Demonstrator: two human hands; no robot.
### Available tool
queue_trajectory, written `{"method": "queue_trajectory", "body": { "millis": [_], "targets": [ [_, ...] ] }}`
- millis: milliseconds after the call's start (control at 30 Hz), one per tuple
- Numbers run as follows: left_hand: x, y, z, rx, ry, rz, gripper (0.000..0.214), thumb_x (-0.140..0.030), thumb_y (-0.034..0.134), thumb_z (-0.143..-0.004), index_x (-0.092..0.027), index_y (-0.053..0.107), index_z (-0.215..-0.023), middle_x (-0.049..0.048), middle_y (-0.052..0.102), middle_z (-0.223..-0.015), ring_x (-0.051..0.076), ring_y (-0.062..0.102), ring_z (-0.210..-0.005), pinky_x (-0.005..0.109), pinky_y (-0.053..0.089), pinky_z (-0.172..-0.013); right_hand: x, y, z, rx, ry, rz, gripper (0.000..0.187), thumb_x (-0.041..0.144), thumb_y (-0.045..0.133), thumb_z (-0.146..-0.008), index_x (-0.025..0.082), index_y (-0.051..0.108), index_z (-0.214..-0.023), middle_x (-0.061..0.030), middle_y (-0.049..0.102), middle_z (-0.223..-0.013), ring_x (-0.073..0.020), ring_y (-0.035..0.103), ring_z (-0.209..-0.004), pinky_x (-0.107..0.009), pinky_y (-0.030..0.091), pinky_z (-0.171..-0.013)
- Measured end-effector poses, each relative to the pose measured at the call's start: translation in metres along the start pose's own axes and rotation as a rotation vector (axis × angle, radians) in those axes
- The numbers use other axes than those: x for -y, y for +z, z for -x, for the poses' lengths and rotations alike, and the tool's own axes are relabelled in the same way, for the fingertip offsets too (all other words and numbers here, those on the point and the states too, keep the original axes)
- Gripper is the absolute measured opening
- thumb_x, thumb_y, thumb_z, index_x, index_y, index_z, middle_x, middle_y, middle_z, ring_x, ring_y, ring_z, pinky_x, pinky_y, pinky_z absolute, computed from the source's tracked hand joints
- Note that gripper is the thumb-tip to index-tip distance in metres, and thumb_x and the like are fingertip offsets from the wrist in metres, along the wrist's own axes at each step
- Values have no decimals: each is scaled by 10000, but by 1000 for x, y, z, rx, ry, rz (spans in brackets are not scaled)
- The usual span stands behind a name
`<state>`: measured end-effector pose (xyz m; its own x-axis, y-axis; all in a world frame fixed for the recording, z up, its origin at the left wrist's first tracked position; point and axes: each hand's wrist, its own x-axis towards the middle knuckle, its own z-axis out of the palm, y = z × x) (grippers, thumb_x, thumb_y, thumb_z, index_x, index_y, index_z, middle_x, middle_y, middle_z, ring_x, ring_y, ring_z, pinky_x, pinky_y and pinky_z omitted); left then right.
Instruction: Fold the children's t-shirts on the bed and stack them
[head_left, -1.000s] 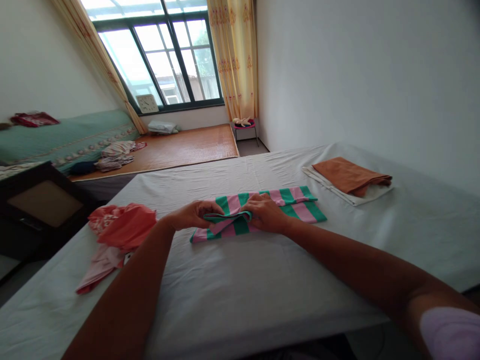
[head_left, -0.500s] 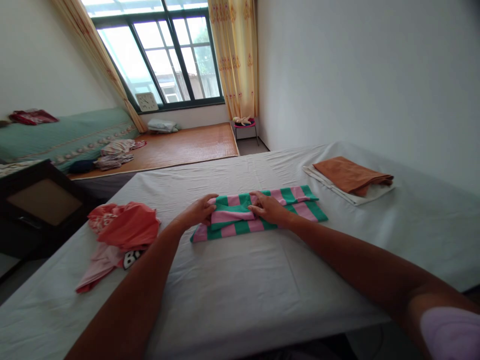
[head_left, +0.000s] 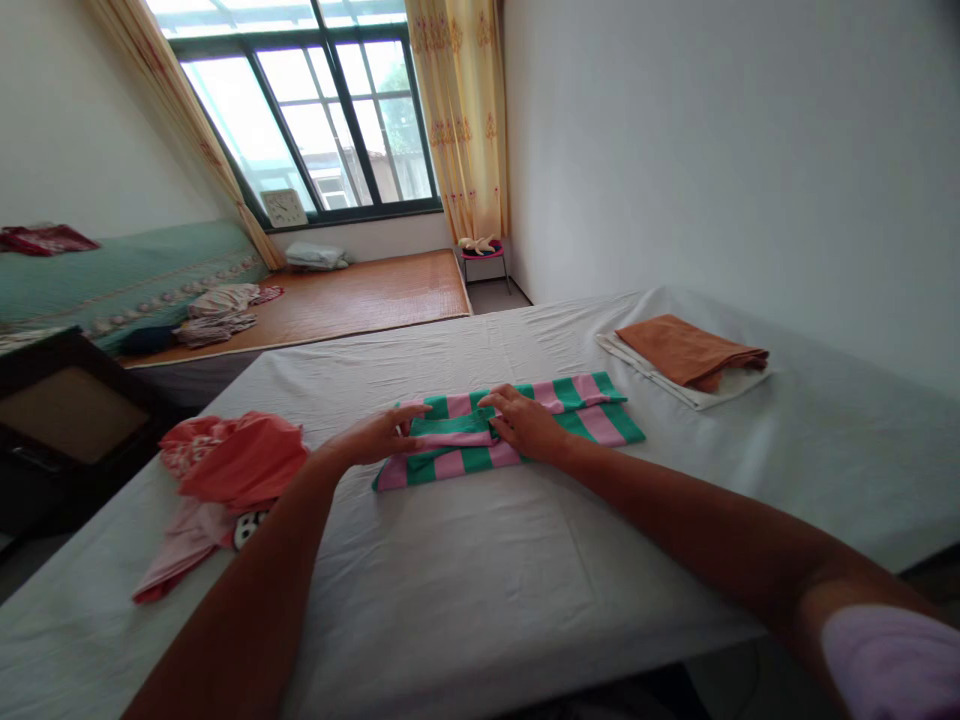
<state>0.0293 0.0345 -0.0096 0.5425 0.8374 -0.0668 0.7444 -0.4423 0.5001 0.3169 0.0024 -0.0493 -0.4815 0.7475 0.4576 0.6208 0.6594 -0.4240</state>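
Observation:
A green and pink striped garment [head_left: 577, 410] lies partly folded on the white sheet of the bed [head_left: 465, 560]. My left hand [head_left: 375, 437] rests at its left end with fingers stretched flat on the folded flap. My right hand [head_left: 525, 425] presses down on the middle of the garment, fingers spread and flat. Neither hand grips the cloth.
A heap of coral and pink clothes [head_left: 225, 475] lies at the left of the bed. A folded orange cloth on a white one [head_left: 690, 355] sits at the right, near the wall. A dark wooden table [head_left: 60, 420] stands left of the bed.
The left flap of the striped garment has been folded over and laid down. Both hands went from pinching the cloth to lying flat on it.

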Motion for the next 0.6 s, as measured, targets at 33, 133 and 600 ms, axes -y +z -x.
{"method": "queue_trajectory", "body": {
  "millis": [33, 133, 600],
  "targets": [
    [-3, 3, -3, -116, -5, -103, 529, -459, 567, -814, -204, 579, -1277, 36, 615, -828, 175, 586, -715, 297, 492, -684, 2, 0, -1, -15, -26, 29, 329, 109, 469, -884, 187, 582, -1183, -94, 564, -1197, -193, 520, -1124, -328, 400, -986],
    [-13, 24, -16, -362, 54, -280, 457, -440, 349, -934, -213, 607, -1236, 90, 623, -1132, 222, 563, -1068, 378, 425, -967, 0, 1, -3, 27, -67, 134, 361, 141, 382, -935, 172, 560, -1248, -95, 543, -1317, -192, 466, -1227, -343, 345, -1055],
    [-17, 75, -25, -159, -148, -437, 656, -581, 219, -941, -226, 289, -1488, 64, 227, -1563, 261, 166, -1440, 451, 108, -1155, -115, -30, 15, 281, 522, 430, 592, 502, 247, -961, 201, 339, -1462, -59, 300, -1536, -251, 241, -1418, -466, 168, -1150]
  ]
}}
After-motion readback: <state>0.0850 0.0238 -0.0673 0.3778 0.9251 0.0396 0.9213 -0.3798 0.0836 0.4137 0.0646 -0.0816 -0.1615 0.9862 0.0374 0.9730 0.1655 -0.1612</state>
